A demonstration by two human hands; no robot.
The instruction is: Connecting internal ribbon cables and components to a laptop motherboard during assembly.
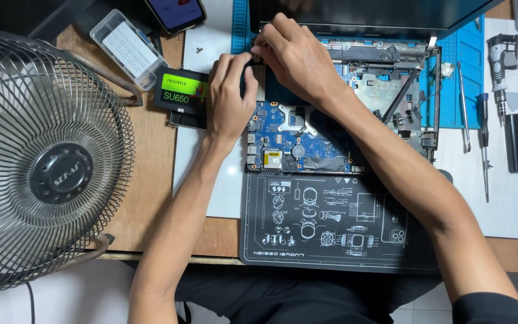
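Here both hands (259, 78) crowd laptop board (298, 135) upper-left edge.

Both hands work at the upper left corner of an opened laptop chassis (391, 90) with an exposed blue circuit board (283, 141). The left hand (230, 99) and right hand (295, 57) pinch a small dark part (254, 60) between their fingertips; its kind cannot be told. The chassis rests on a blue silicone work mat (469, 72) and a black printed desk mat (331, 222). A black-and-green boxed drive (181, 96) lies just beside the left hand. A round metal-grille fan (43, 162) stands at far left. A slim screwdriver (484, 138) lies at right.
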